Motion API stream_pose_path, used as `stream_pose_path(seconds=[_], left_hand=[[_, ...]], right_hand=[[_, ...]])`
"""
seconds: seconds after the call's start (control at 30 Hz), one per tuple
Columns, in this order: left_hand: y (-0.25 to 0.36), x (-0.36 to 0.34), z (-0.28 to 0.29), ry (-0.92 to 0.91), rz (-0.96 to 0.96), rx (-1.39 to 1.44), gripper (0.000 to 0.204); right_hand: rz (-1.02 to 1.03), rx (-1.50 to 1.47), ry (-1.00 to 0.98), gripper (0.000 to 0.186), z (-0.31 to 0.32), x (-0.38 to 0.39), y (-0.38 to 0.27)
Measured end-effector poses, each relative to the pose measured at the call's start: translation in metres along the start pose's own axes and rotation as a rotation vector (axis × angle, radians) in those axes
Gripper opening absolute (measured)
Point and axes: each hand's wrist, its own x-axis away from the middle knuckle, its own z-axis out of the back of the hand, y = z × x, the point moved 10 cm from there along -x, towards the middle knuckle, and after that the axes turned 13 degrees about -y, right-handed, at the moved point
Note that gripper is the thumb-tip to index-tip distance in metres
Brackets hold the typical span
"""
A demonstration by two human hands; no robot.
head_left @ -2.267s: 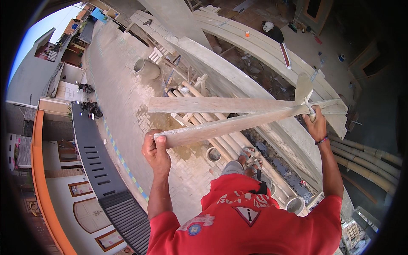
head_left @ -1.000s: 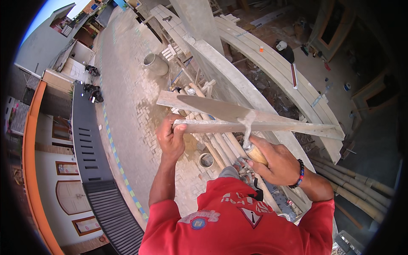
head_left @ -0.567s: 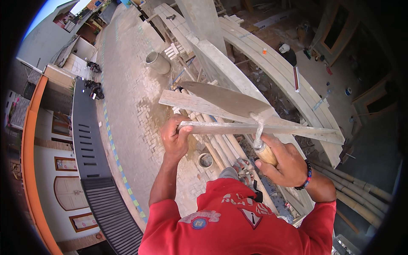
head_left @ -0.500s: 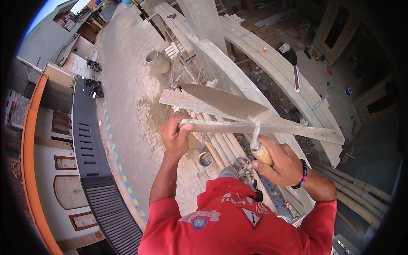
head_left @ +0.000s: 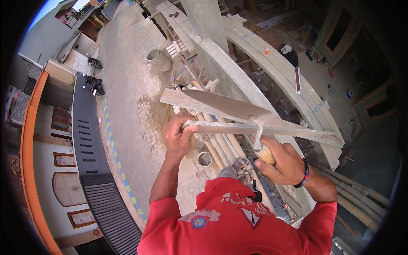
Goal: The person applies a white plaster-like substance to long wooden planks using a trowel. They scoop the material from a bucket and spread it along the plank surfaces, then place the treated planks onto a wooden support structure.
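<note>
The near board is gripped at its left end by the left hand, with the thumb laid along its near side. In the right hand, closed around the wooden handle, a trowel is held. Its long blade is slanted over the far board, tip toward the upper left, and the near board is crossed by its neck. Whether the near board is touched by the neck cannot be told. The two boards are spread apart at the left and brought close together at the right.

On the right wrist a beaded bracelet is worn, and a red shirt is seen below. Under the boards, poles are laid side by side, with a bucket set just to their left. Farther up, a large drum is stood on the paving. Beyond the boards, a wall is seen, and at the left two motorbikes are parked.
</note>
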Motion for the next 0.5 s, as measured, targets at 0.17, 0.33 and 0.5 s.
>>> stream_pose_path(seconds=[0.17, 0.33, 0.5], left_hand=[[-0.001, 0.002, -0.001, -0.010, 0.001, -0.023, 0.018], [0.002, -0.002, -0.003, -0.002, -0.040, -0.008, 0.020], [0.004, -0.004, -0.004, -0.005, -0.029, -0.006, 0.023]], right_hand=[[0.052, 0.049, 0.051, 0.048, 0.009, 0.003, -0.006], [-0.019, 0.050, -0.004, 0.047, -0.003, 0.000, 0.014], [0.055, 0.023, 0.100, 0.048, 0.007, 0.010, 0.005]])
